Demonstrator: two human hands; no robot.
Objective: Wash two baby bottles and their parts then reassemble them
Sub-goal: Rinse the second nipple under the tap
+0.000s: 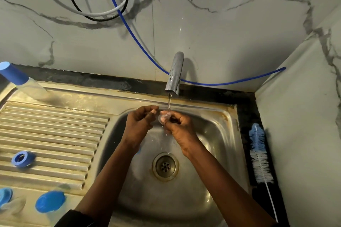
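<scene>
A clear teat (164, 116) is being rinsed in the stream from the tap (174, 72) over the sink (221, 134). It is pinched by the right hand (178, 127). The left hand (142, 119) is curled just beside it, but whether it grips cannot be told. A capped bottle (22, 81) is seen at ten o'clock. On the ridged surface (55, 134), a blue ring (23, 158) at nine o'clock and a blue cap (49, 201) at seven lie apart, unassembled. A brush (260, 155) lies at four o'clock. The washing is judged about midway, and reassembly remains.

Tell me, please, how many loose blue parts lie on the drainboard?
3: a ring mid-left, a cap near the front, and a piece at the left edge, cut off; others may be hidden.
</scene>
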